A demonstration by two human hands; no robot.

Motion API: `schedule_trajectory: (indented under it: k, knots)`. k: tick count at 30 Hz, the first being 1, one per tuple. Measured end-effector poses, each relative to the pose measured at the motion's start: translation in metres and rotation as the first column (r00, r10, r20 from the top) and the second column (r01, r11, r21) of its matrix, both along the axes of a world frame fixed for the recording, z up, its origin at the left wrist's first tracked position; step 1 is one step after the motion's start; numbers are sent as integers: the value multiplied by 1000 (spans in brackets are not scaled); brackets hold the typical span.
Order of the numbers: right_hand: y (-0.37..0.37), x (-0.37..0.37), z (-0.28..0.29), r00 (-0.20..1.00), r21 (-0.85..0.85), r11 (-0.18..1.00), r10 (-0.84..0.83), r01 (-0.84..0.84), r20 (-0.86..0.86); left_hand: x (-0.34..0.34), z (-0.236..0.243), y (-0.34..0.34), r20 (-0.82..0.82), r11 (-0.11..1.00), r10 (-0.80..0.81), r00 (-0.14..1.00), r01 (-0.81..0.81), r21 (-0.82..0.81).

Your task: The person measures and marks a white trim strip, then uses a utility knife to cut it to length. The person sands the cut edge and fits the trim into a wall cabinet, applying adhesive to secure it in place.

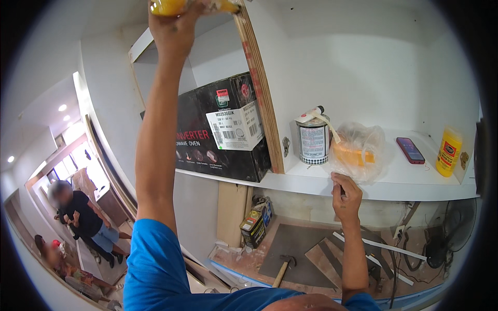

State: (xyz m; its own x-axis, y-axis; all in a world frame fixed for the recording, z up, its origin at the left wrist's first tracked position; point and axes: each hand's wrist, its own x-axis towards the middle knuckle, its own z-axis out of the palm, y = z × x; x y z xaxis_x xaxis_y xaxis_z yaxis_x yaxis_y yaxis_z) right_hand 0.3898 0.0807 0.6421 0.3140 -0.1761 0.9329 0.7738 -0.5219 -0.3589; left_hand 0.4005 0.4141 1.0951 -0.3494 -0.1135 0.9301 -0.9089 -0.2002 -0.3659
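My left hand (175, 31) is raised high at the top, closed around a yellow, partly see-through bottle (168, 7). The bottle's narrow end meets the raw front edge of the upright wooden panel (254, 67); its far side is cut off by the picture's rim. Low in front of the white shelf (290, 181) is my right hand (346, 196), its fingers curled and pinched together. Whether anything small sits in that pinch is hidden. Just beyond it lies a clear plastic bag (371, 150) with something orange inside. A metal can (313, 141) with a white tube on its lid stands alongside.
Left of the panel sits a black microwave box (218, 124). A phone (411, 150) and a yellow bottle (449, 152) are on the shelf's right. Below are a hammer (282, 269), boards, strips and a fan (451, 228). Two people (85, 212) are at far left.
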Motion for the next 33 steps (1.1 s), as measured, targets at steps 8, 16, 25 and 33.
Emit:
schedule_trajectory:
  k: [8,16,25,33]
  knots:
    - [-3,1,0,1000,7,1000,17,-17,-23,0,-27,15,-17,975,221,975,-222,-34]
    - [-8,1,0,999,3,1000,16,-16,-41,-8,-82,-8,-180,995,-26,983,8,-98]
    - [2,-12,5,986,90,994,68,-55,-153,-20,47,-10,4,984,162,987,-161,-70]
    - [-1,-4,3,997,75,996,46,-42,-59,-41,41,-16,-107,961,258,960,-267,-75]
